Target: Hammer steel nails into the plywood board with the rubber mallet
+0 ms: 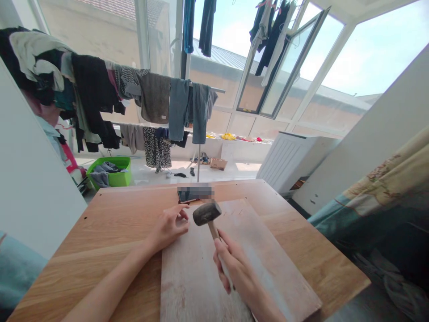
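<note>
My right hand [234, 268] is wrapped round the wooden handle of a mallet [207, 213] with a dark rubber head, held just above a pale wooden board [191, 277]. The board lies on a light wooden table [110, 223]. My left hand [169, 226] rests at the board's left edge with fingertips pinched together beside the mallet head; what they hold is too small to see. Several small marks or nails show on the board's far part [239, 212].
A dark phone-like thing [187, 195] lies at the table's far edge. Beyond stand a laden clothes rack [157, 98], a green laundry basket [114, 172], a white radiator-like unit [291, 156] and open windows. A curtain [385, 183] hangs at right.
</note>
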Available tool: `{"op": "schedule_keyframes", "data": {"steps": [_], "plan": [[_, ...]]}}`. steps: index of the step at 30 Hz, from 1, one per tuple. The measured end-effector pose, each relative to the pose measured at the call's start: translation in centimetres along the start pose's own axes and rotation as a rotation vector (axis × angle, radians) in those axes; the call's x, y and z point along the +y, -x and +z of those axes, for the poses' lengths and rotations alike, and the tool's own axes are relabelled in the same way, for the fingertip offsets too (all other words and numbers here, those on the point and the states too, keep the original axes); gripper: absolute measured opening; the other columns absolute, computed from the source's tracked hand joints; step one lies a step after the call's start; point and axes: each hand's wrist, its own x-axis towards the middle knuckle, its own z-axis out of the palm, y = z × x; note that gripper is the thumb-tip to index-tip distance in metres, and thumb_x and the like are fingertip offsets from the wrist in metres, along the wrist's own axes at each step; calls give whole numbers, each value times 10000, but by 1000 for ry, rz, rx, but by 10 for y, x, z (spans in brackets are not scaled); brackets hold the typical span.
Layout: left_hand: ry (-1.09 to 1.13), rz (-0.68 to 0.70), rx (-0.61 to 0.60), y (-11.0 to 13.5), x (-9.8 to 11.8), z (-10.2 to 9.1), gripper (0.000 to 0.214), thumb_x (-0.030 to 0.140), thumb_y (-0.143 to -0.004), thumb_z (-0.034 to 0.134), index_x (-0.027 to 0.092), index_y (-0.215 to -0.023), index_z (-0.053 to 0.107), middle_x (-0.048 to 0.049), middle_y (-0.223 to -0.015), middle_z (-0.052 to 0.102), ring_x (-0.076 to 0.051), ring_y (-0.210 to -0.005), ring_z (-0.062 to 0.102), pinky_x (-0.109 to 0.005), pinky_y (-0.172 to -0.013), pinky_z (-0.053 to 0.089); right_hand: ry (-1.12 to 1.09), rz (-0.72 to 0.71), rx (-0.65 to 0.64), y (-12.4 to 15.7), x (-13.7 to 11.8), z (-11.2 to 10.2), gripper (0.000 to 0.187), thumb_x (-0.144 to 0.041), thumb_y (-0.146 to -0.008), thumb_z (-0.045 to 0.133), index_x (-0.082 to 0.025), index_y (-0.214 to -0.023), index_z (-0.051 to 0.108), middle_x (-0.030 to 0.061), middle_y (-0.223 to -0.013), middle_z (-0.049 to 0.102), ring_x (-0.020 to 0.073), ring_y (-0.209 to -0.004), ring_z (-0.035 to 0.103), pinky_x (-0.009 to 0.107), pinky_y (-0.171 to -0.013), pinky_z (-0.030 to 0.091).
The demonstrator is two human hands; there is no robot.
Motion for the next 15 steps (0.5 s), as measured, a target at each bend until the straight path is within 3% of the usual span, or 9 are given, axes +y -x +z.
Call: {"op": "schedule_keyframes", "data": {"steps": [3,5,7,9,11,13,15], "plan": [[-68,-11,-2,2,4,-3,420,275,-788,677,234,-1198,597,-12,-975,719,-194,-887,678,-328,-870,518,-288,99,123,20,15,-16,497,-683,-809,632,-218,-969,564,-93,-616,519,41,-316,383,159,-284,318],[-104,-5,-3,3,5,-4,426,287,-798,676,238,-1211,588,-14,-996,718,-200,-891,676,-354,-893,512,-341,112,172,30,26,-28,540,-725,-737,691,-218,-774,507,-96,-519,501,46,-306,387,162,-300,343],[-139,4,0,2,7,-4,439,300,-808,673,240,-1232,576,-19,-1024,717,-210,-897,676,-385,-920,508,-364,124,184,36,35,-37,569,-744,-722,696,-221,-709,472,-87,-463,496,64,-322,421,176,-330,383],[-167,32,27,1,9,-4,414,304,-816,665,231,-1214,580,-35,-1071,710,-228,-954,675,-406,-944,511,-379,125,208,41,43,-40,513,-701,-766,691,-215,-825,538,-61,-543,581,97,-390,513,211,-395,463],[-203,72,80,3,12,-5,353,296,-829,647,215,-1168,595,-60,-1123,693,-253,-1051,656,-419,-970,513,-327,104,249,48,52,-39,518,-636,-811,688,-222,-1097,567,-9,-759,700,148,-528,639,270,-504,552],[-264,109,126,14,17,-9,305,302,-859,616,205,-1147,604,-87,-1170,672,-272,-1127,629,-442,-1001,507,-150,24,274,56,62,-41,652,-612,-829,672,-222,-1325,510,66,-1001,749,215,-742,730,340,-678,611],[-354,121,141,37,23,-17,308,337,-897,580,210,-1176,605,-105,-1227,649,-286,-1164,617,-476,-1021,502,147,-120,273,65,74,-53,657,-588,-874,618,-209,-1400,516,118,-1176,730,262,-977,730,363,-858,598]]}}
